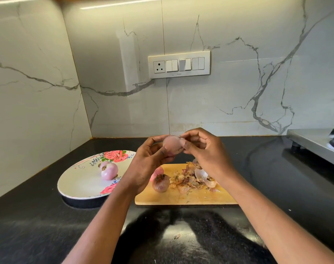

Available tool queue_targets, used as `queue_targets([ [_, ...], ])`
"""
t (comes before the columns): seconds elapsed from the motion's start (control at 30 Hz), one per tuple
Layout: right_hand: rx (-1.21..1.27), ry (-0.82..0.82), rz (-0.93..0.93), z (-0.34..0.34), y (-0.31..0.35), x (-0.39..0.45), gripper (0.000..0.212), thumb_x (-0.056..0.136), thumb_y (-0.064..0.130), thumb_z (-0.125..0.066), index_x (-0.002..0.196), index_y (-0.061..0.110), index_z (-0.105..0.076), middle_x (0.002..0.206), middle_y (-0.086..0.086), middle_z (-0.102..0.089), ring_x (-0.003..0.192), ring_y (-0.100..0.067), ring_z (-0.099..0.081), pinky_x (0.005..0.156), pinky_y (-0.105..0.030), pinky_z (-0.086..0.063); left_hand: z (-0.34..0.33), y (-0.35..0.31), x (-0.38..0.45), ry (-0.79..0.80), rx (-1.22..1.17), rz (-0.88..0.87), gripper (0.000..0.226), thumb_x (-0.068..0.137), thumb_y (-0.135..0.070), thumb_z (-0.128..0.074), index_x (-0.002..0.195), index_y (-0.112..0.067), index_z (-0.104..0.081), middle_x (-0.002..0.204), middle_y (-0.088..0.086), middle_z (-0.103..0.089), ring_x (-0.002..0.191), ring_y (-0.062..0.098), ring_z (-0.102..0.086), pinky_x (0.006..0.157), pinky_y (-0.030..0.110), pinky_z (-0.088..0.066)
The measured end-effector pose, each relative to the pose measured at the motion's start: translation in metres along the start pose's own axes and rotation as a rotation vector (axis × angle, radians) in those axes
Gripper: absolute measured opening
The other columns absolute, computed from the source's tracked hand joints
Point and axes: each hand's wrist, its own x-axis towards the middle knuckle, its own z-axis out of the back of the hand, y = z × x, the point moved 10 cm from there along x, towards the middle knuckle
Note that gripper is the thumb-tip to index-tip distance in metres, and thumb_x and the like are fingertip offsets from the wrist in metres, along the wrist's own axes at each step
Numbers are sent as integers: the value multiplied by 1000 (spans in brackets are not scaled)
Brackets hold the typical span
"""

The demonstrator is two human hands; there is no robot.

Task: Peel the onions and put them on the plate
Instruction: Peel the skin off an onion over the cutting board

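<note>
My left hand (149, 161) holds a pale pink onion (171, 144) up above the counter. My right hand (204, 149) pinches the skin at the onion's right side. A white plate (80, 183) with a rose pattern lies at the left, with two peeled onions (109, 170) on it. An unpeeled brown onion (161, 183) rests on the wooden cutting board (185, 197), and another pinkish onion (158, 171) shows partly behind my left hand. A heap of dry onion skins (192, 178) lies on the board under my right hand.
The counter (38, 216) is black and glossy, set in a marble-tiled corner. A switch panel (178, 64) is on the back wall. A steel stand (316, 143) with a dark object sits at the far right. A dark base shows under the plate.
</note>
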Motion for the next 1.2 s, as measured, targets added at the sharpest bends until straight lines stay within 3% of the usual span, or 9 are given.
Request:
queue_targets([
  [0.13,70,-33,-44,5,-5,2,11,87,9,-77,93,17,-73,88,-4,-77,81,-18,-74,75,-30,-61,-3,3,1,22,-34,20,45,86,-19,-65,130,-10,-59,116,11,-74,103,27,-72,89,33,-60],
  [0.37,95,-34,-76,0,-5,1,17,77,25,-83,92,21,-77,88,-2,-78,80,-14,-73,79,-29,-60,-6,5,1,47,-125,48,44,89,-16,-60,131,-7,-58,120,14,-71,102,26,-71,92,33,-59],
  [0.5,153,10,-114,5,-6,2,14,89,7,-74,97,18,-77,92,-7,-78,81,-15,-73,79,-27,-58,-6,2,0,54,-182,45,43,91,-17,-57,134,-8,-57,114,16,-72,92,23,-71,87,31,-60],
  [0.67,-132,-50,-76,27,-16,5,18,90,8,-74,92,26,-77,85,6,-78,81,-7,-74,74,-21,-58,8,-5,-1,-46,-139,16,40,91,-24,-57,130,-17,-62,116,8,-74,98,20,-71,97,40,-54],
  [0.73,-294,26,-81,23,-18,3,12,93,14,-72,94,25,-77,82,13,-76,75,-2,-72,65,-13,-53,11,-5,-1,-69,-95,14,37,93,-21,-56,130,-19,-62,117,4,-75,100,19,-72,99,43,-51],
  [0.87,-611,244,-115,2,-29,-5,18,98,35,-64,101,24,-78,93,10,-75,81,-6,-69,67,-18,-49,11,-5,-1,-72,-26,9,32,99,-15,-55,130,-18,-61,117,3,-75,109,21,-70,93,35,-54],
  [0.93,-530,186,-88,4,-21,-2,15,96,34,-67,106,28,-76,96,16,-73,86,2,-66,72,-12,-47,10,-7,-1,-75,-12,2,35,94,-17,-61,129,-18,-61,116,4,-75,111,22,-70,93,32,-54],
  [1.07,-27,153,-123,0,-9,0,22,85,23,-80,106,22,-73,95,7,-75,89,-8,-72,74,-23,-58,8,-6,-2,-66,1,1,47,81,-22,-70,126,-18,-59,111,7,-76,110,25,-70,100,37,-53],
  [1.2,-36,182,-49,-12,-4,-2,24,80,9,-83,100,9,-69,81,7,-73,74,-6,-68,69,-19,-55,4,-3,-2,-46,-7,9,46,81,-22,-70,125,-17,-57,109,9,-76,109,28,-69,101,39,-54],
])
